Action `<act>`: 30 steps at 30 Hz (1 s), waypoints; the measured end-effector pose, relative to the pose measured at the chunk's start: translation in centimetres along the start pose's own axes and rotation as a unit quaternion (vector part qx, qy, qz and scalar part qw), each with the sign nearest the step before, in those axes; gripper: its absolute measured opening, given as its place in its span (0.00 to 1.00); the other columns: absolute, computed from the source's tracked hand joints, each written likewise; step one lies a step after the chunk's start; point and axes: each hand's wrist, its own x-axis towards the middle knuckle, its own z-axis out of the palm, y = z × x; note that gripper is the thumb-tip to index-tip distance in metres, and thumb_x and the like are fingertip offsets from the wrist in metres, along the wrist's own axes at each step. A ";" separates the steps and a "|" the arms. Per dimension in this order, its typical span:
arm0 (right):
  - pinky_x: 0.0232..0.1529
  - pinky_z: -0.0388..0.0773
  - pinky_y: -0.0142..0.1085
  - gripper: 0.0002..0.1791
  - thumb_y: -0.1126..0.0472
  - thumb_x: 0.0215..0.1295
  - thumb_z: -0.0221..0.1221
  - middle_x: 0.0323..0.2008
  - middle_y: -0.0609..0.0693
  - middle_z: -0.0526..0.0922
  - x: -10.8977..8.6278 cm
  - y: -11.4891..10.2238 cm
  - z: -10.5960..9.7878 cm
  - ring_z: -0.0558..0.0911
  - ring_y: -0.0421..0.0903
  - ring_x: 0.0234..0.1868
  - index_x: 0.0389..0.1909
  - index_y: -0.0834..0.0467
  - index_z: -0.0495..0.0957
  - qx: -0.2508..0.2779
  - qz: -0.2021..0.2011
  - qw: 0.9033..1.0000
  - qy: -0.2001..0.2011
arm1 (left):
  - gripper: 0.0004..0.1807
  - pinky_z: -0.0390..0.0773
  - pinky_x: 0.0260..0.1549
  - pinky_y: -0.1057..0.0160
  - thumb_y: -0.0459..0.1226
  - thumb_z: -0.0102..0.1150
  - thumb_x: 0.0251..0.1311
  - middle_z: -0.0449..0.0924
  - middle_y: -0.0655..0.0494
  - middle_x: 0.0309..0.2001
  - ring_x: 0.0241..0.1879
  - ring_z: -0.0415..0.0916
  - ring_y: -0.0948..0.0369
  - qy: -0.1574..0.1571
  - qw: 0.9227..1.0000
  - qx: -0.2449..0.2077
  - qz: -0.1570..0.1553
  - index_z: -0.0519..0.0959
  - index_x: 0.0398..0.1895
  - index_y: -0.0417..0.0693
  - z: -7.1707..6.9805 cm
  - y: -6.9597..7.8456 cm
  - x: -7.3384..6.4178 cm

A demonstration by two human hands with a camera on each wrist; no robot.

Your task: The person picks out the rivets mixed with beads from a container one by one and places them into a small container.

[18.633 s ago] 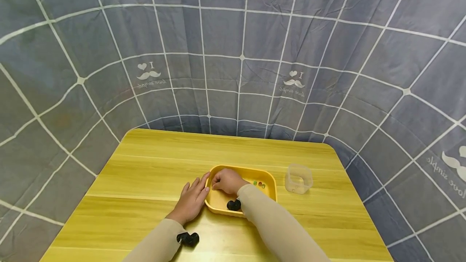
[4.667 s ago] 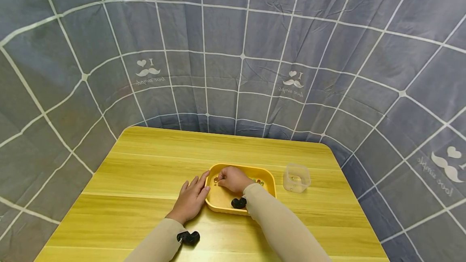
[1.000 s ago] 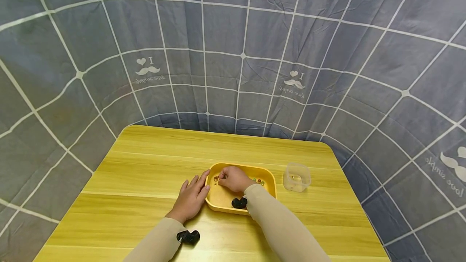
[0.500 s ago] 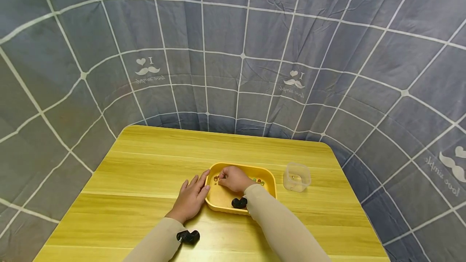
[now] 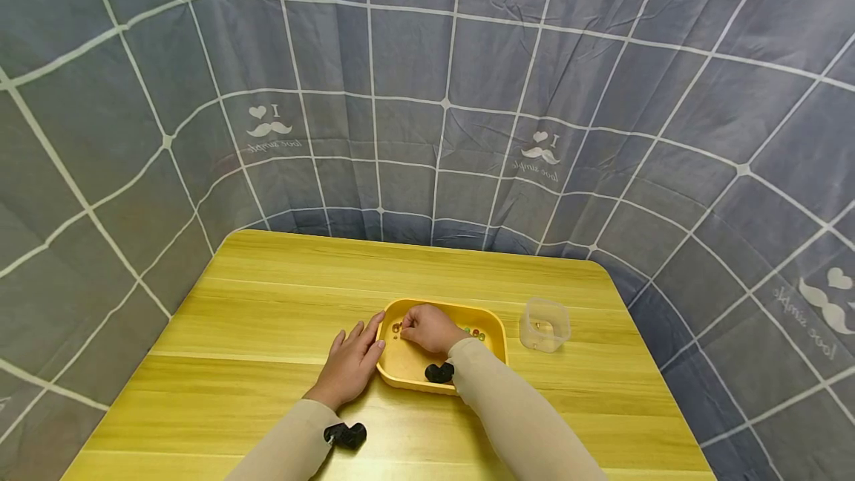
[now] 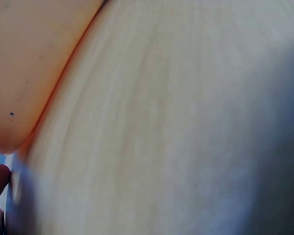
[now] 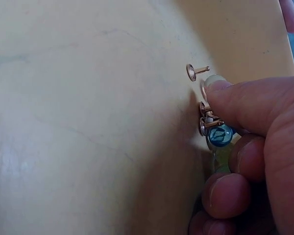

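Next to nothing has moved since half a second ago; against the oldest frame, my right hand (image 5: 430, 328) sits slightly further right in the yellow plastic tray (image 5: 410, 362), and copper-coloured disc-headed pins (image 5: 396, 328) now show beside its fingertips.

From my head, I see my left hand (image 5: 347, 371) palm down, fingers straight, touching the tray's left rim without gripping it. My right hand bends over the pins at the tray's left end. Round beads (image 5: 476, 332) lie toward the other end; a clear plastic box (image 5: 548, 336) stands just right of the tray. The grey checked curtain (image 5: 427, 125) carries mirrored print: "I", a heart, a moustache, "love simple". I find no brand.

My left wrist shows wood-grain tabletop (image 6: 137, 122), what looks like the tray's outer side, and my fingertips at lower left; no lettering.

My right wrist shows curled fingers and my thumb tip at one pin; whether I pinch it, I cannot tell. A blue glassy bead (image 7: 220, 135) sits by my fingers. I judge the pins light, stiff and smooth, best pinched by the slim shank; the beads look slippery.
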 end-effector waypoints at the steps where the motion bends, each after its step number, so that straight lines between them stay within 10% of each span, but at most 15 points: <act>1: 0.30 0.71 0.27 0.05 0.60 0.71 0.67 0.25 0.41 0.79 0.0 0.0 0.0 0.73 0.36 0.25 0.32 0.52 0.84 0.001 -0.001 1.000 0.000 | 0.30 0.43 0.80 0.33 0.49 0.44 0.84 0.70 0.49 0.77 0.81 0.58 0.39 0.000 1.000 0.000 0.000 0.57 0.85 0.66 0.0 0.0 0.0; 30: 0.27 0.71 0.29 0.05 0.58 0.73 0.66 0.29 0.43 0.81 -0.6 0.4 -1.3 0.73 0.39 0.25 0.34 0.51 0.84 0.043 0.010 0.999 -0.004 | 0.31 0.41 0.81 0.34 0.49 0.43 0.84 0.68 0.49 0.78 0.81 0.56 0.39 -0.014 1.000 0.002 -0.005 0.56 0.86 0.66 -0.2 0.0 0.1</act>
